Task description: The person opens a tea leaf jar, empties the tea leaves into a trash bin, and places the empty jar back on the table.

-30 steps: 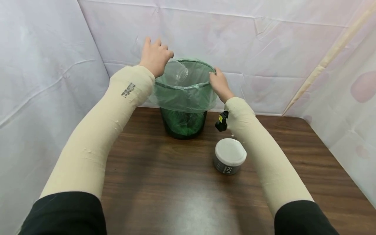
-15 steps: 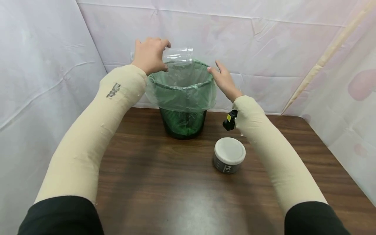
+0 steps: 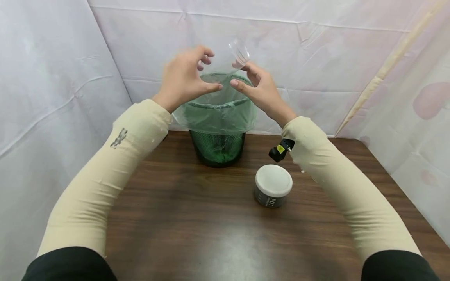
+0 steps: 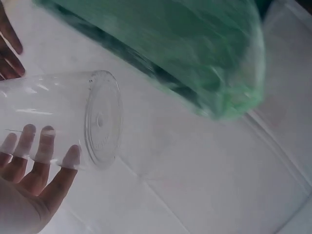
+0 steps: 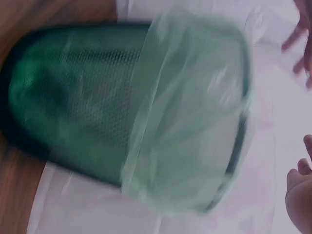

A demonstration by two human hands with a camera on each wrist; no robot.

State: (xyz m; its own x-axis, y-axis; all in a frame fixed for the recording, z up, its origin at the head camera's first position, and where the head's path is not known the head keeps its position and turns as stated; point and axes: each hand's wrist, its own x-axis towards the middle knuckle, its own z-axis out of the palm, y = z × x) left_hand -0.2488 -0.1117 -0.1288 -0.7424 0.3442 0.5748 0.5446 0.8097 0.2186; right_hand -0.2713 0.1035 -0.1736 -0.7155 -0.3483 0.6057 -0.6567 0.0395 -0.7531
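Note:
A clear plastic jar (image 3: 240,51) is held tilted over the trash can (image 3: 219,146), its mouth up and to the right. My left hand (image 3: 188,76) grips the jar, and the left wrist view shows its fingers bent along the side of the clear jar (image 4: 53,109) near its base. My right hand (image 3: 261,88) is raised at the mouth end, thumb and fingers spread; whether they touch the jar cannot be told. The can is a dark mesh one, with a thin green plastic bag (image 3: 214,119) folded over its rim.
A dark tub with a white lid (image 3: 273,181) stands on the brown wooden table (image 3: 197,218), in front of my right forearm. White cloth (image 3: 316,78) hangs behind and at both sides. A small black camera (image 3: 281,150) sits on my right wrist.
The jar has come up out of the can's opening and turned mouth upward. My right hand has let go of the can's rim and moved left toward the jar.

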